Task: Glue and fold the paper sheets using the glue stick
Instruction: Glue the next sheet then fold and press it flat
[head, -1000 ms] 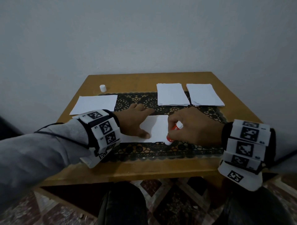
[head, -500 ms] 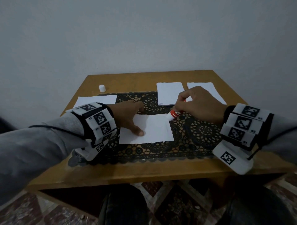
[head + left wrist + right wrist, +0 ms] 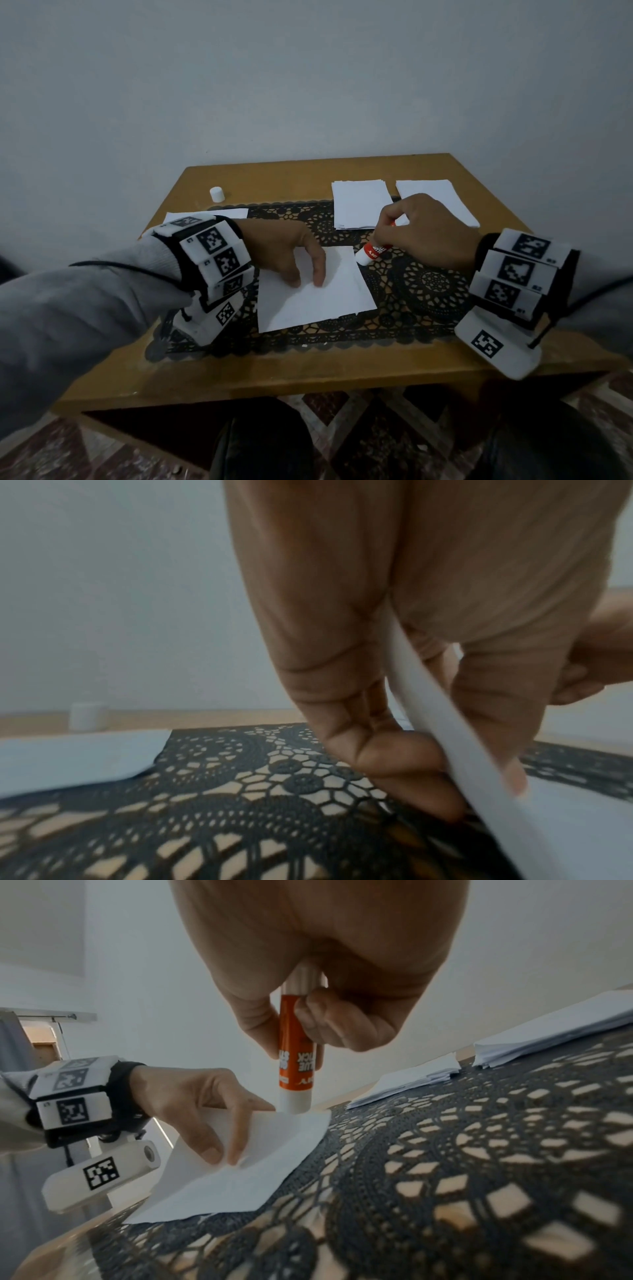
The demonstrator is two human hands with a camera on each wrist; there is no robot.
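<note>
White cap [image 3: 216, 194] stands clear; left grip [image 3: 287, 255] pinches sheet [image 3: 318, 298], right grip [image 3: 421, 233] clasps glue stick [image 3: 371, 253].

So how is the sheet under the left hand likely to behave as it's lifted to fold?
Probably floppy: the sheet already bows where the left hand pinches its edge. Likely very light, and may slide on the lace mat, since only its far side is lifted.

Orange-and-white glue stick [image 3: 295, 1069], white sheet [image 3: 315, 301]

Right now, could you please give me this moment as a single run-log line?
left hand: pinches and lifts sheet edge | right hand: grips glue stick, tip at sheet's far right corner | cap: off, on table
</note>
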